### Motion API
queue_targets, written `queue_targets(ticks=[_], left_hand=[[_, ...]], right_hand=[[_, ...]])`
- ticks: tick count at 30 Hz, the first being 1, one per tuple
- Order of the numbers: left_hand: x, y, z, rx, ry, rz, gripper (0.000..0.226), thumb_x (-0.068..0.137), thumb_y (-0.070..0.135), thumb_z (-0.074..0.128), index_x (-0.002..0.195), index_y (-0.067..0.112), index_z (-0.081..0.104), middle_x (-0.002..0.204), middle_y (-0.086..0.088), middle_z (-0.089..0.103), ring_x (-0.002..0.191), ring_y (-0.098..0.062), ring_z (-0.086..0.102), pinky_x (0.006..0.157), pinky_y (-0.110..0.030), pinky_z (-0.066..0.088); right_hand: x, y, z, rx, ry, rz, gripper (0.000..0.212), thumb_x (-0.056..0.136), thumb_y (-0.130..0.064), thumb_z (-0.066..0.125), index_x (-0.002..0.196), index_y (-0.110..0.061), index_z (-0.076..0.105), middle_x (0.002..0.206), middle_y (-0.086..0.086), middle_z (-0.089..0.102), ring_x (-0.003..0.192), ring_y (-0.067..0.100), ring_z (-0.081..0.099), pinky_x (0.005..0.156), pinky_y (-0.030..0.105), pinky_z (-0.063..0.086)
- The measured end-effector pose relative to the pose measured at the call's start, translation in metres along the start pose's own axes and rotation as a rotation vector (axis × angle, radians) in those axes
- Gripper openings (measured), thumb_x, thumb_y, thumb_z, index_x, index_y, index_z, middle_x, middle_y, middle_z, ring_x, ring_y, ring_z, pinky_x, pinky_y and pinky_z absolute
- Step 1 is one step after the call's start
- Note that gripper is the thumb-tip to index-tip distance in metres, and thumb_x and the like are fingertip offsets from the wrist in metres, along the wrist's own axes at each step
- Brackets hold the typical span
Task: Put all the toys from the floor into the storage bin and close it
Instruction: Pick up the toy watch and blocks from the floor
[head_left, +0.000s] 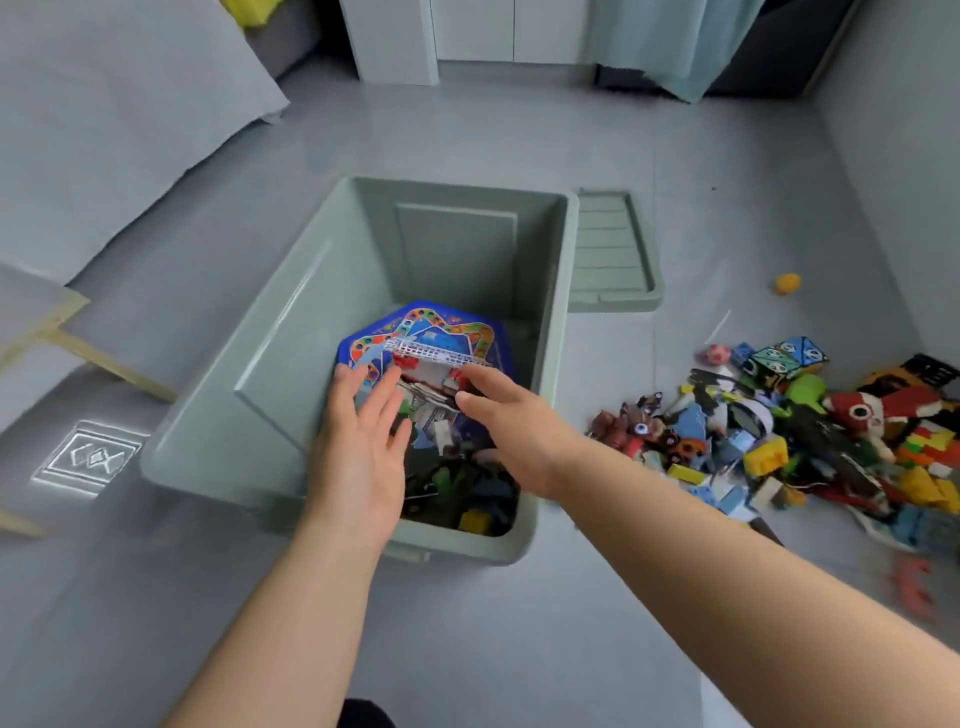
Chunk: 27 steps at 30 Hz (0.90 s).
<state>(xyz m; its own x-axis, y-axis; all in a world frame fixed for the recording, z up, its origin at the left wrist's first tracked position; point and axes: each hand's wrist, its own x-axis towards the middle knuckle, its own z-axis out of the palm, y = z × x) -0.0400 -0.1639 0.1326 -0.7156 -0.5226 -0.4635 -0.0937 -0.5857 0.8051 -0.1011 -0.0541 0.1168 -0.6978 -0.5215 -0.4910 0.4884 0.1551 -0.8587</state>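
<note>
A pale green storage bin (270, 395) stands open on the grey floor, with a blue game board (441, 327) and several small toys inside. Both my hands are over the bin's near end. My left hand (363, 441) has its fingers spread and straight. My right hand (504, 415) is relaxed, fingers extended. Between their fingertips a red and white toy (436, 371) with a white lattice piece hangs or drops into the bin; neither hand clearly grips it. The bin's green lid (613, 249) lies flat on the floor behind its right side. A pile of toys (805, 431) covers the floor at right.
An orange ball (787, 283) lies alone on the floor beyond the pile. A red-orange toy (914, 587) lies blurred at the near right. A grey-covered bed (104, 130) and a wooden leg (104, 364) are at left; white cabinets (467, 36) stand at the back.
</note>
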Motion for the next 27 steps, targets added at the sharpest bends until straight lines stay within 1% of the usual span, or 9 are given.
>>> queue_targets(ticks=[3,5,7,9,13,15,21,24,27], left_hand=[[-0.024,-0.013,0.03,-0.169,-0.187,-0.003,0.025,0.096,0.033,0.039,0.101,0.019,0.059,0.101,0.001,0.07,0.102,-0.013,0.062,0.085,-0.026,0.048],[-0.041,-0.042,0.06,-0.138,-0.37,-0.11,0.021,0.09,0.031,0.044,0.091,0.018,0.06,0.083,0.001,0.07,0.082,-0.012,0.065,0.075,-0.024,0.051],[-0.057,-0.089,0.092,-0.033,-0.577,-0.277,0.024,0.08,0.032,0.048,0.089,0.015,0.061,0.076,-0.002,0.069,0.071,-0.012,0.064,0.068,-0.023,0.053],[-0.069,-0.146,0.113,0.107,-0.681,-0.478,0.023,0.084,0.031,0.047,0.089,0.013,0.061,0.074,-0.004,0.069,0.066,-0.013,0.063,0.064,-0.024,0.053],[-0.072,-0.256,0.118,0.244,-0.546,-0.824,0.023,0.095,0.026,0.044,0.09,0.011,0.061,0.078,-0.007,0.067,0.069,-0.018,0.059,0.067,-0.028,0.047],[-0.072,-0.301,0.113,0.239,-0.427,-0.924,0.021,0.093,0.023,0.046,0.091,0.01,0.061,0.079,-0.008,0.064,0.071,-0.019,0.057,0.067,-0.029,0.045],[-0.071,-0.377,0.109,0.273,-0.252,-1.036,0.028,0.094,0.029,0.044,0.096,0.008,0.061,0.089,-0.01,0.063,0.078,-0.022,0.055,0.072,-0.033,0.045],[-0.065,-0.391,0.118,0.262,-0.236,-1.012,0.031,0.094,0.032,0.043,0.101,0.009,0.062,0.096,-0.01,0.065,0.087,-0.023,0.058,0.077,-0.034,0.046],[-0.058,-0.396,0.133,0.261,-0.266,-0.958,0.034,0.094,0.036,0.044,0.112,0.013,0.061,0.111,-0.011,0.064,0.101,-0.024,0.059,0.087,-0.038,0.045]], right_hand=[[-0.037,0.005,-0.057,0.095,-0.057,-0.122,0.035,0.096,-0.005,0.041,0.124,-0.019,0.055,0.126,-0.004,0.059,0.115,0.01,0.054,0.101,0.03,0.041],[-0.065,0.019,-0.106,0.205,0.002,-0.176,0.028,0.093,-0.003,0.042,0.11,-0.013,0.062,0.109,0.003,0.069,0.101,0.013,0.064,0.094,0.029,0.048],[-0.088,0.05,-0.161,0.295,0.158,-0.168,0.024,0.091,-0.002,0.043,0.102,-0.01,0.063,0.094,0.005,0.072,0.086,0.016,0.067,0.085,0.028,0.052],[-0.106,0.1,-0.212,0.316,0.383,-0.089,0.022,0.091,-0.002,0.046,0.098,-0.012,0.064,0.089,0.005,0.07,0.083,0.018,0.063,0.083,0.03,0.05],[-0.14,0.207,-0.291,0.055,0.905,0.193,0.014,0.09,-0.012,0.055,0.103,-0.017,0.06,0.102,0.005,0.059,0.087,0.016,0.054,0.075,0.026,0.043],[-0.148,0.25,-0.33,-0.099,1.054,0.321,0.024,0.088,-0.016,0.059,0.112,-0.015,0.054,0.112,0.008,0.054,0.088,0.019,0.052,0.069,0.028,0.043],[-0.115,0.309,-0.417,-0.611,1.142,0.444,0.065,0.083,-0.031,0.063,0.138,-0.011,0.033,0.134,0.016,0.043,0.119,0.034,0.044,0.095,0.038,0.04],[-0.101,0.314,-0.422,-0.722,1.213,0.443,0.059,0.088,-0.032,0.056,0.138,-0.009,0.032,0.137,0.015,0.039,0.123,0.033,0.038,0.097,0.04,0.038],[-0.103,0.316,-0.399,-0.47,1.285,0.274,0.039,0.088,-0.028,0.056,0.122,-0.011,0.048,0.115,0.013,0.051,0.101,0.028,0.053,0.085,0.041,0.047]])
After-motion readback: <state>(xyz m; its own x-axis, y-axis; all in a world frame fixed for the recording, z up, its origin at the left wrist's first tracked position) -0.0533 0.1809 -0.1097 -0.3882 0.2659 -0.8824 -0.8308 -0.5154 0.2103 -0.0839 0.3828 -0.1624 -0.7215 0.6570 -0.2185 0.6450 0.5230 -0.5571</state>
